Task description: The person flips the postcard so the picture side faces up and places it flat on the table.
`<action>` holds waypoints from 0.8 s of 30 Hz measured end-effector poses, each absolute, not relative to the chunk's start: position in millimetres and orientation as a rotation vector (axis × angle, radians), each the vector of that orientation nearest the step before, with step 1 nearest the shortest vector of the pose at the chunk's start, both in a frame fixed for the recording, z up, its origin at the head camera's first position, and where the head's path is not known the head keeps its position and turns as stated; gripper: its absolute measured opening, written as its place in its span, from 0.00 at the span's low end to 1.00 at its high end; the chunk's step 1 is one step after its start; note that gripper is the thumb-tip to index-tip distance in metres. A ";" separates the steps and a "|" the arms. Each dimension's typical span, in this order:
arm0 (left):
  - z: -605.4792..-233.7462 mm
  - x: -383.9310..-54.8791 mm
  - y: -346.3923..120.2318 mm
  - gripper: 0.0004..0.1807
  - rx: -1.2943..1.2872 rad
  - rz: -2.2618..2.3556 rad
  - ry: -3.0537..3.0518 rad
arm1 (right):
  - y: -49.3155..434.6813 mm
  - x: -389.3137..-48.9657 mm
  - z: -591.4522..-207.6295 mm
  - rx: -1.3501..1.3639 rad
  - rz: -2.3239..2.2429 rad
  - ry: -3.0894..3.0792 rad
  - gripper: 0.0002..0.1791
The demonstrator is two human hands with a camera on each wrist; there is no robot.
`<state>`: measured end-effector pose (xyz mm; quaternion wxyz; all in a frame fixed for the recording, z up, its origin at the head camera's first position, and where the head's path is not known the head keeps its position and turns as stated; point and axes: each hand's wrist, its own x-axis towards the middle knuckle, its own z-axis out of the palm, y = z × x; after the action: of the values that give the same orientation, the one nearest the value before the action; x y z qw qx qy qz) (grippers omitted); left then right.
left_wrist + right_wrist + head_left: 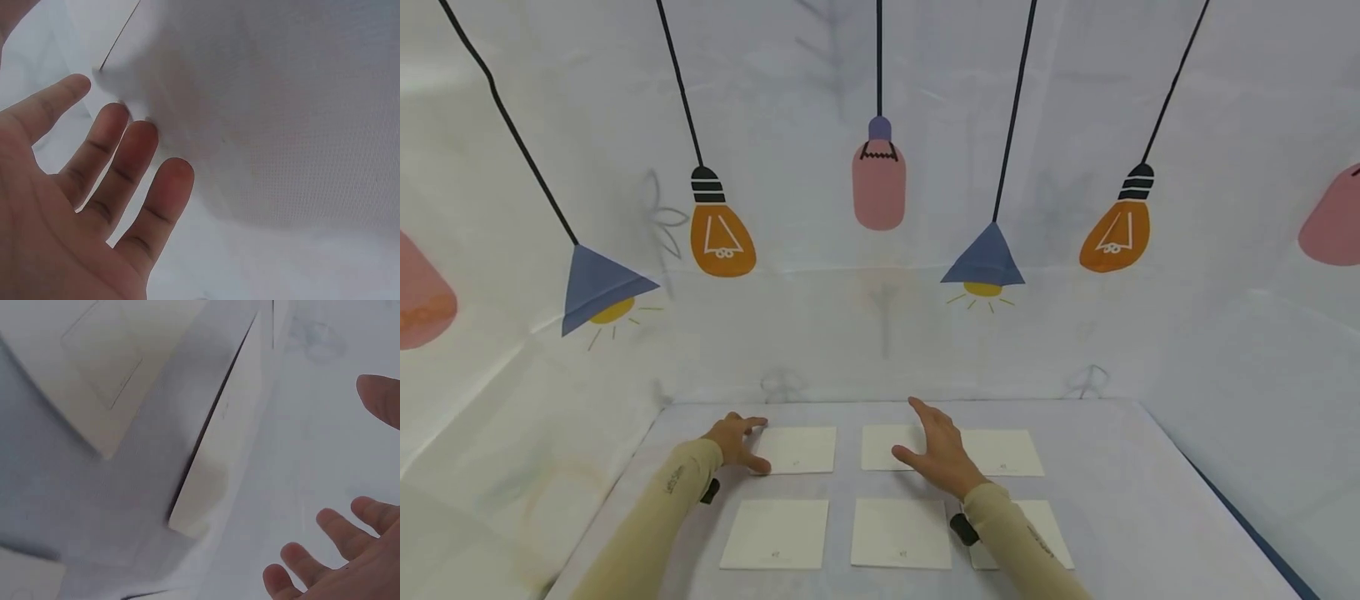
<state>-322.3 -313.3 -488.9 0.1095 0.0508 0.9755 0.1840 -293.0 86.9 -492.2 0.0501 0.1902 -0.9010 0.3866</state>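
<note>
Several off-white cards lie in two rows on the white table. My left hand (736, 442) is at the left edge of the back-left card (799, 451), its thumb overlapping the card's front left corner in the head view; contact I cannot tell. In the left wrist view the fingers (172, 187) are spread and relaxed. My right hand (946, 452) hovers with fingers extended and thumb apart, between the back-middle card (883, 443) and back-right card (1006, 454). It holds nothing. Beneath the right wrist, the front-right card (1048, 525) is partly hidden by the sleeve.
The front-left card (775, 537) and front-middle card (901, 537) lie nearer me. Small marks, too small to read, show on the cards. A white sheet wall (820, 333) printed with hanging lamps rises behind the table (1150, 517). Dark cameras sit on both wrists.
</note>
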 end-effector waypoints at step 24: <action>-504.1 -321.3 -315.6 0.53 0.189 0.611 2.998 | 0.8 -328.2 -509.2 0.717 1.064 -2.903 0.52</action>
<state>-321.3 -315.6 -504.1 0.0379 0.0615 0.9773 0.1991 -328.2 0.8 -509.2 -0.0161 0.2258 -0.9145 0.3353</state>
